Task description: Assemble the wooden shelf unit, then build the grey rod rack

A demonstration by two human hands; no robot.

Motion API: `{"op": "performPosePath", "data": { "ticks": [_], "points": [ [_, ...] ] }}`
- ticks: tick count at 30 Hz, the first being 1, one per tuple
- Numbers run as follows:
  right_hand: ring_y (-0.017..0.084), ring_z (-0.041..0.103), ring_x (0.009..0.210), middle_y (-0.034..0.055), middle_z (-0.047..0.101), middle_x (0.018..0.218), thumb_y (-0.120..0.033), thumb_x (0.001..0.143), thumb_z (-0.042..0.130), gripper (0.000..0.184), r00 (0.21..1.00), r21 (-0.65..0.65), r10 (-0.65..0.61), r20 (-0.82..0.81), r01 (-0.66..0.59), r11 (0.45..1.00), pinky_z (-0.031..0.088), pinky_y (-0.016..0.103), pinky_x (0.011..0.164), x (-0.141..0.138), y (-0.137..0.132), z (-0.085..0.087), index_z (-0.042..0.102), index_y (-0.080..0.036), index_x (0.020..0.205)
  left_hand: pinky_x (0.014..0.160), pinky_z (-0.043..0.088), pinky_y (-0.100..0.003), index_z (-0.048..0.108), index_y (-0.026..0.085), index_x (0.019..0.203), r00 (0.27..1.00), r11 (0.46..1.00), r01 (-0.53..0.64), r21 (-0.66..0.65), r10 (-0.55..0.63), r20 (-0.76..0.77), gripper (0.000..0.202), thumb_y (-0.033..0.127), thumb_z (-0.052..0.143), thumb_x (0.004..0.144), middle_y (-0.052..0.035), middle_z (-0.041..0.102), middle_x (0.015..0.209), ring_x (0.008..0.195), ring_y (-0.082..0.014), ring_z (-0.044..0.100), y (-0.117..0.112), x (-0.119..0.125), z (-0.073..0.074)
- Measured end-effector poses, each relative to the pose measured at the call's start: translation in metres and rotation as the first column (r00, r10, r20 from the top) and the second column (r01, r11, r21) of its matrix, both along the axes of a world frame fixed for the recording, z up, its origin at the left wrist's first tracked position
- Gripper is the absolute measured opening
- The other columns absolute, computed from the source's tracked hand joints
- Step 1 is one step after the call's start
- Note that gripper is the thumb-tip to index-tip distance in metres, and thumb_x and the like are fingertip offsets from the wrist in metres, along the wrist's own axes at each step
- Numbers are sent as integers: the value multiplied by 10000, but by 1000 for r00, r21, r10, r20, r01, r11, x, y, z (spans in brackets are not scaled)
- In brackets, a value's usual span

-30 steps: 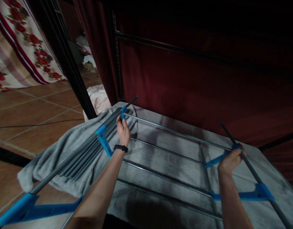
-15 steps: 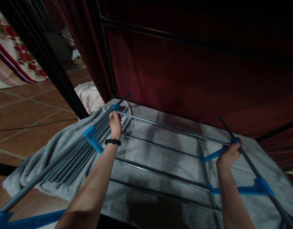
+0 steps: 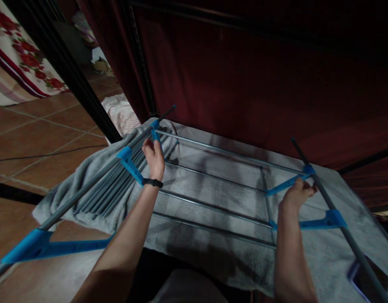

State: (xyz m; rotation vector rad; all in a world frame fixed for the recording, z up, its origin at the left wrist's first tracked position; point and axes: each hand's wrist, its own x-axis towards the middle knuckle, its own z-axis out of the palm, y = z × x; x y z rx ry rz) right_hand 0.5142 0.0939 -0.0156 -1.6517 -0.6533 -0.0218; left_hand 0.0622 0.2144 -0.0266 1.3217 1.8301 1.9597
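Observation:
A rack frame of grey metal tubes joined by blue plastic brackets stands in front of me; its upper crossbar runs between the two sides. My left hand, with a black band at the wrist, is just below the far left blue bracket, fingers apart and holding nothing. On the other side, my right hand is beside the far right bracket, its thumb and fingers apart with nothing visible between them. Whether its fingertips touch the right side tube I cannot tell.
Several loose grey tubes lie together on the grey blanket at left. A phone-like dark object rests at lower right. Dark red curtains hang behind, and a black post slants at left above the tiled floor.
Both hands have let go of the far brackets and drawn back slightly towards me. The view has tilted downward, and the dark object at lower right shows more.

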Motion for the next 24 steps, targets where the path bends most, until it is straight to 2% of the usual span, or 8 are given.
{"op": "performPosePath", "data": {
  "ticks": [2,5,8,10,11,14,18,24],
  "points": [
    [284,449,1281,186,417,1403,-368,819,555,755,999,43,-27,-22,28,999,363,445,1093,-36,-29,-15,289,-121,1482,1015,479,-403,514,214,1283,996,997,54,-63,-59,-71,400,399,528,928,-141,534,1318,1239,-256,533,-35,7,-16],
    [265,534,1188,110,549,1284,-337,885,499,444,965,-58,257,45,-254,965,417,473,1035,-113,-83,-45,538,-225,1313,949,522,-397,530,222,1282,977,978,167,-124,-181,-112,359,297,475,935,-129,566,1290,1200,-246,563,-91,16,-42],
    [261,569,1147,73,624,1209,-273,944,433,322,721,-295,681,126,-628,720,446,475,996,-183,-130,-70,636,-295,1193,972,510,-445,576,240,1196,965,963,197,-186,-224,-138,294,255,449,931,-105,615,1199,1149,-250,585,-136,18,-61],
    [264,580,1124,61,644,1209,-219,954,423,360,536,-459,823,190,-692,557,436,487,990,-212,-149,-83,635,-330,1223,959,518,-460,590,251,1151,956,951,219,-218,-254,-145,267,244,441,929,-98,621,1167,1126,-255,592,-155,15,-69],
    [274,582,1117,64,646,1217,-208,951,443,374,478,-534,852,214,-673,512,432,497,985,-221,-154,-88,619,-333,1257,946,525,-462,594,256,1135,952,946,229,-230,-267,-147,261,238,436,928,-97,620,1156,1117,-257,596,-161,12,-72],
    [305,591,1071,90,653,1181,-216,927,533,369,432,-675,858,278,-548,495,440,504,946,-229,-159,-102,603,-296,1281,928,537,-459,604,277,1110,944,937,243,-250,-288,-162,257,224,442,919,-92,617,1129,1097,-260,604,-171,3,-77],
    [276,621,944,74,658,1022,-170,936,522,206,399,-748,861,315,-454,484,479,440,888,-225,-151,-110,669,-250,1056,951,526,-434,626,275,1079,946,951,207,-231,-254,-202,237,244,455,918,-87,618,1103,1088,-252,604,-173,-7,-78],
    [218,636,948,72,629,1096,-153,963,499,214,396,-796,850,347,-354,491,525,351,849,-218,-142,-83,618,-236,1121,1023,456,-391,652,187,1059,923,950,234,-207,-284,-259,281,354,451,955,-94,625,1094,1089,-235,590,-172,-18,-64]
  ]
}}
